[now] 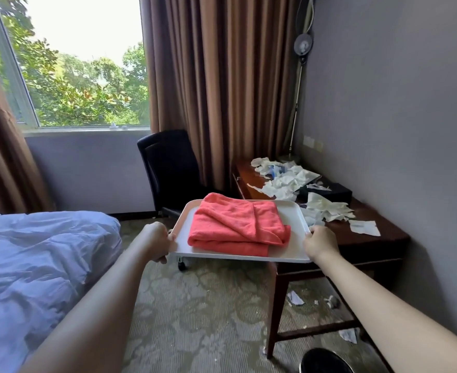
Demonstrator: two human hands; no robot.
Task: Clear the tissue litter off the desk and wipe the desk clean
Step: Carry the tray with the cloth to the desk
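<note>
A white tray [293, 215] hangs in the air in front of me, carrying a folded coral-red towel [238, 227]. My left hand [158, 242] grips the tray's left edge and my right hand [320, 242] grips its right edge. Beyond the tray stands a dark wooden desk [378, 235] against the right wall. Crumpled white tissue litter [289, 181] covers its far half, and more tissues [326, 210] lie nearer, with one flat piece [364, 227] near the front. The tray's right corner hovers over the desk's near left part.
A black tissue box [335, 193] sits on the desk by the wall. A black office chair [169, 168] stands left of the desk before brown curtains. The bed [33, 265] fills the left. Paper scraps [296, 297] lie under the desk, and a dark round bin [326, 362] is at the bottom.
</note>
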